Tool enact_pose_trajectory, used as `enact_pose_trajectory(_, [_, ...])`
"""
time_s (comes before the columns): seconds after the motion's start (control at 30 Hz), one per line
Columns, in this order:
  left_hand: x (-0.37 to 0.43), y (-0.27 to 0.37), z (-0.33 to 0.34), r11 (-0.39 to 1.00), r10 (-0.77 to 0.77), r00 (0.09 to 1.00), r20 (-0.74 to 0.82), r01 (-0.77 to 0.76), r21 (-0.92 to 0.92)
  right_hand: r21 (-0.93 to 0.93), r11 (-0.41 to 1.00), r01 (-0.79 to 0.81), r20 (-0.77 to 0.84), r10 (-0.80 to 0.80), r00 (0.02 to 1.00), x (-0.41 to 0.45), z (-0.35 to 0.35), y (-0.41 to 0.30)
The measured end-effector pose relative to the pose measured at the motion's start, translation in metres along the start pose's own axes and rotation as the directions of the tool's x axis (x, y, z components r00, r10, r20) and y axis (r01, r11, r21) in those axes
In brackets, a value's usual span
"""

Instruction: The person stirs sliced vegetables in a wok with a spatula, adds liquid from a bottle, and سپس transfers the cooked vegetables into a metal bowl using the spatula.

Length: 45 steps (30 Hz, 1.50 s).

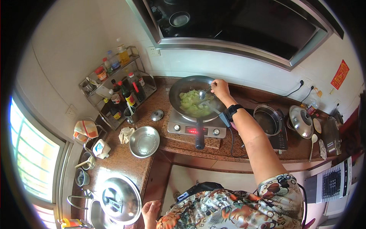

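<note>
My right hand (220, 89) pinches a small metal spoon (202, 94), its bowl hanging over the dark wok (177, 97). Pale green sliced vegetables (188, 102) fill the bottom of the wok. A spatula (210, 106) rests among them, with its blue-grey handle (224, 119) leaning across the near right rim. Beneath the wok is a silver cooktop (183, 128) with two knobs and a lit red display. My left hand (150, 210) is low by my body, fingers curled and nothing visible in it. Next to it lies a large metal lid (128, 197) over the sink.
A bottle rack (114, 121) stands in the left corner. Left of the cooktop are a steel bowl (144, 142), a small lid (157, 115) and a cloth (126, 135). To the right sit a steel pot (267, 119) and a lidded pan (300, 121). A range hood (228, 47) overhangs the wall side.
</note>
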<state>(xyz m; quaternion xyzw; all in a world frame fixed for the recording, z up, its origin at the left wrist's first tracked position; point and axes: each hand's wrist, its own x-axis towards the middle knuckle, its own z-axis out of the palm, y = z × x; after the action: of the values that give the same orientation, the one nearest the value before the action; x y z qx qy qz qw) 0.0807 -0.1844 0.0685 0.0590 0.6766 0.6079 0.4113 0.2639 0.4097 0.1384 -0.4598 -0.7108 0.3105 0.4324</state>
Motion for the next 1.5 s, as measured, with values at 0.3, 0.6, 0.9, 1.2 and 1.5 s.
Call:
enact_pose_trajectory(0.3, [0.028,0.011,-0.011,0.999,0.025,0.999,-0.037,-0.026,-0.029,-0.095,0.991,-0.099,0.053,0.104,0.993,0.020,0.020,0.015])
enact_pose_trajectory(0.6, [0.042,0.026,-0.021,0.998,0.007,1.000,-0.012,-0.007,0.061,-0.107,0.993,-0.054,-0.048,0.049,0.998,0.012,0.029,0.023])
enact_pose_trajectory(0.9, [0.036,0.034,-0.014,1.000,0.014,0.997,-0.076,-0.016,-0.027,0.201,0.944,-0.260,0.010,0.263,0.965,0.013,0.009,0.024])
enact_pose_trajectory(1.2, [0.048,0.050,0.009,0.997,0.026,0.997,0.068,-0.021,-0.079,0.481,0.855,-0.195,0.279,0.062,0.958,-0.022,-0.036,-0.078])
enact_pose_trajectory(1.5, [0.073,0.041,0.006,0.998,-0.003,0.976,0.216,-0.012,0.068,0.692,0.721,0.048,0.348,-0.390,0.853,-0.101,-0.072,-0.215])
